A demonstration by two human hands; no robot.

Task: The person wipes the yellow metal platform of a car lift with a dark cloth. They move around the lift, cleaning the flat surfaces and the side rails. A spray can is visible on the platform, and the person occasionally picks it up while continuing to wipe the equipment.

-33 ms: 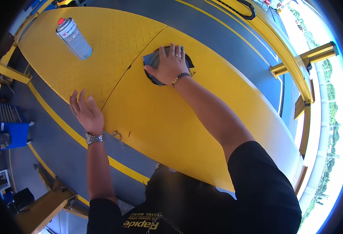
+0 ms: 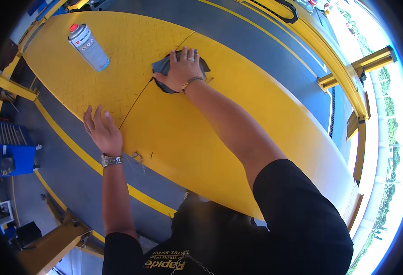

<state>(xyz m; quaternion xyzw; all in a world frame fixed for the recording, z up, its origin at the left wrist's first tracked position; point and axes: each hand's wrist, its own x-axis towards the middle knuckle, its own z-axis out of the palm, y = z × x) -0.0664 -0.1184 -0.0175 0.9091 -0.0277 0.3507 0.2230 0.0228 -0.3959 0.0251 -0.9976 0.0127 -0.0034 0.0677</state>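
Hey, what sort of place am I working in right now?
Probably a garage or workshop: a blue tool cabinet with drawers stands on the left, a heavy yellow steel frame on the right, and yellow lines mark the grey floor.

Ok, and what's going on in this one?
A person has their right hand spread over a dark cloth on a yellow panel, where the cloth lies across the seam. Their left hand is open and empty at the panel's near edge; whether it touches is hard to tell. A spray can with a red top stands on the textured part, untouched by either hand.
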